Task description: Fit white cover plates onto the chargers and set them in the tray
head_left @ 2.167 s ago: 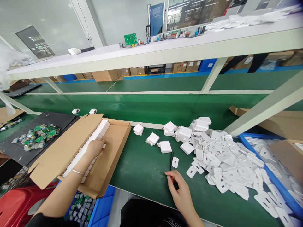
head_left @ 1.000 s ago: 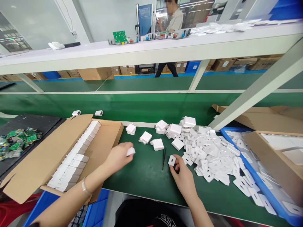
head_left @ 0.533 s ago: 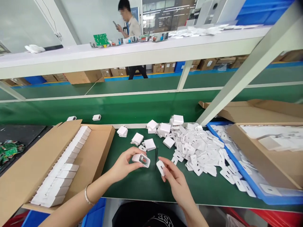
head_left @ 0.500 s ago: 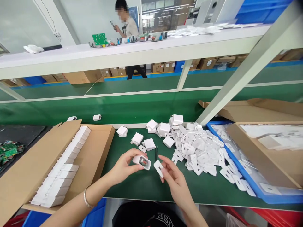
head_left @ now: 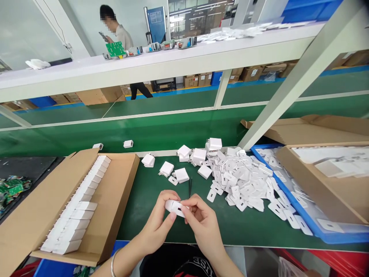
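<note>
Close to the table's front edge, my left hand (head_left: 158, 218) is closed around a white charger housing (head_left: 169, 204). The fingers and thumb of my right hand (head_left: 201, 220) pinch a white cover plate (head_left: 179, 209) with a dark slot, which lies against the housing's open end. Whether the plate is seated flush I cannot tell. Just beyond my hands lie black tweezers (head_left: 190, 186). Farther back are several white charger housings (head_left: 181, 175) and a loose cover plate (head_left: 173, 180). A large heap of white cover plates (head_left: 239, 177) spreads to the right.
On the left, an open cardboard box (head_left: 123, 200) holds a row of white chargers (head_left: 77, 215). A blue tray (head_left: 311, 227) and another cardboard box (head_left: 319, 188) stand at right. A slanted white post (head_left: 288, 84) rises behind the heap. A person (head_left: 122, 36) is beyond the shelf.
My hands have come together, bringing the cover plate onto the housing's open end, where the circuit board inside showed before. The person in the background has moved left.
</note>
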`<state>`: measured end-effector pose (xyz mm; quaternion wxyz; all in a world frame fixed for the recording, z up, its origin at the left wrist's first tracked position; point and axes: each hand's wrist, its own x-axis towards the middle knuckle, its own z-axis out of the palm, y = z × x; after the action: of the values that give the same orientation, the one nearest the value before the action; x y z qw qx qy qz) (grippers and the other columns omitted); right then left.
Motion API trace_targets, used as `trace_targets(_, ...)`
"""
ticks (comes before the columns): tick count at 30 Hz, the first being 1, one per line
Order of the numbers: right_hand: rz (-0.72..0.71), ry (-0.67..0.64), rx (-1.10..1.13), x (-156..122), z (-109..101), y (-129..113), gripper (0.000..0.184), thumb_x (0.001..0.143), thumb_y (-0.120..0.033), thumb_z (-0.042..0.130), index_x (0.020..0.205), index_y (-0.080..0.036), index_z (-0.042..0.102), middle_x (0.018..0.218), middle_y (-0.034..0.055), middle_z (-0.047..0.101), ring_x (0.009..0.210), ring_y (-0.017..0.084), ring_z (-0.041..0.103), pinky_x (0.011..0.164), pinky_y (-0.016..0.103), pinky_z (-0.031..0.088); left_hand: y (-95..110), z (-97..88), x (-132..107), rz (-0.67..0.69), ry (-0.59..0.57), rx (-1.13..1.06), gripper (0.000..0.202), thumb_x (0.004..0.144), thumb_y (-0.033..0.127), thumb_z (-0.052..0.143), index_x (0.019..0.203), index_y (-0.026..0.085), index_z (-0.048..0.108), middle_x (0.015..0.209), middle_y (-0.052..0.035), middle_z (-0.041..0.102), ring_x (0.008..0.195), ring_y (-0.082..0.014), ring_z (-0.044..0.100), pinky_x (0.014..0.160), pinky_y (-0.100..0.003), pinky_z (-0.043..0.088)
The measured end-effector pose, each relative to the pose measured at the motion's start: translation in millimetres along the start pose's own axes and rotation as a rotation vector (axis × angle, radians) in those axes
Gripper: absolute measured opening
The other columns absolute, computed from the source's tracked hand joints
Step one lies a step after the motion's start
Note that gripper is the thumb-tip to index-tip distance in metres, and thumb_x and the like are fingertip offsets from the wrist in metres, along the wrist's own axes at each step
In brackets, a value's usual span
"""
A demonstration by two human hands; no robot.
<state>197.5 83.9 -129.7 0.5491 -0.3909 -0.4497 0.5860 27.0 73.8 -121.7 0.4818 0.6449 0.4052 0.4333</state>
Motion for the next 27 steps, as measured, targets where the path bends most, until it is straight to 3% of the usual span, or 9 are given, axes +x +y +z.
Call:
trace_targets(2, -0.046, 0.016, -0.057, 1, 0, 4, 0.015, 0.096, -0.037, 0.073, 0.091, -0.022, 0.077, 0.083, 0.0004, 0.053, 0.069, 0.011, 0.055, 0.062, 0.023, 0.048, -7, 9.3, 1, 0.052, 0.102, 0.010, 0.018, 0.111, 0.033, 0.045, 0.127, 0.030, 0.054, 0.120, -0.0060, 0.051, 0.111, -0.0197, 0.052, 0.095, -0.033, 0.044)
trace_targets(5, -0.064, 0.048, -0.088, 4, 0, 12, 0.021, 0.093, -0.035, 0.076, 0.111, -0.025, 0.071, 0.087, -0.0012, 0.049, 0.072, 0.012, 0.052, 0.065, 0.023, 0.048, -16, 23.5, 3, 0.119, 0.242, -0.084, 0.017, 0.112, 0.032, 0.042, 0.118, 0.028, 0.058, 0.114, -0.0056, 0.053, 0.105, -0.0191, 0.053, 0.090, -0.031, 0.047)
trace_targets(7, -0.014, 0.001, -0.062, 5, -1, 18, 0.036, 0.092, -0.037, 0.075, 0.124, -0.026, 0.062, 0.087, -0.0022, 0.051, 0.071, 0.012, 0.053, 0.065, 0.024, 0.048, -21, 31.6, 5, 0.161, 0.322, -0.165, 0.018, 0.111, 0.033, 0.042, 0.114, 0.027, 0.059, 0.111, -0.0062, 0.055, 0.108, -0.0207, 0.053, 0.091, -0.031, 0.049)
trace_targets(9, 0.048, -0.105, -0.048, 5, -2, 23, 0.034, 0.097, -0.042, 0.069, 0.124, -0.025, 0.059, 0.086, -0.0017, 0.054, 0.072, 0.013, 0.054, 0.065, 0.025, 0.047, -23, 37.5, 5, 0.177, 0.373, -0.201, 0.019, 0.110, 0.036, 0.044, 0.112, 0.027, 0.061, 0.110, -0.0068, 0.056, 0.110, -0.0220, 0.055, 0.090, -0.032, 0.050)
trace_targets(12, 0.056, -0.182, -0.057, 5, -4, 28, 0.027, 0.104, -0.045, 0.058, 0.118, -0.023, 0.060, 0.092, 0.0018, 0.062, 0.076, 0.015, 0.058, 0.067, 0.026, 0.048, -25, 40.6, 5, 0.105, 0.383, -0.099, 0.031, 0.110, 0.042, 0.040, 0.119, 0.028, 0.065, 0.129, -0.0101, 0.051, 0.113, -0.0243, 0.057, 0.084, -0.034, 0.054)
trace_targets(15, -0.062, -0.112, -0.153, 6, -10, 30, 0.026, 0.101, -0.040, 0.063, 0.121, -0.024, 0.061, 0.095, 0.0020, 0.063, 0.078, 0.016, 0.057, 0.068, 0.027, 0.048, -28, 36.8, 5, 0.032, 0.385, 0.143, 0.048, 0.110, 0.053, 0.030, 0.134, 0.031, 0.065, 0.141, -0.0123, 0.044, 0.125, -0.0294, 0.053, 0.093, -0.042, 0.054)
trace_targets(20, -0.216, -0.066, -0.348, 8, -21, 30, 0.027, 0.093, -0.031, 0.068, 0.119, -0.024, 0.061, 0.087, -0.0011, 0.057, 0.073, 0.015, 0.050, 0.067, 0.027, 0.044, -36, 30.1, 2, 0.065, 0.278, 0.203, 0.042, 0.112, 0.046, 0.032, 0.132, 0.030, 0.066, 0.114, -0.0087, 0.056, 0.100, -0.0231, 0.059, 0.084, -0.036, 0.051)
trace_targets(24, -0.172, -0.133, -0.322, 1, -18, 35, 0.032, 0.101, -0.039, 0.057, 0.129, -0.024, 0.056, 0.091, 0.0006, 0.060, 0.075, 0.016, 0.052, 0.066, 0.029, 0.044, -44, 38.4, -1, 0.146, 0.369, 0.126, 0.036, 0.111, 0.046, 0.039, 0.123, 0.030, 0.069, 0.105, -0.0053, 0.052, 0.086, -0.0181, 0.056, 0.070, -0.028, 0.048)
trace_targets(27, -0.173, -0.128, -0.269, -2, -13, 39, 0.033, 0.104, -0.043, 0.054, 0.130, -0.023, 0.056, 0.088, 0.0007, 0.061, 0.075, 0.017, 0.055, 0.064, 0.029, 0.043, -48, 47.7, -3, 0.147, 0.438, 0.088, 0.034, 0.111, 0.045, 0.041, 0.120, 0.029, 0.070, 0.106, -0.0054, 0.051, 0.086, -0.0180, 0.056, 0.070, -0.028, 0.049)
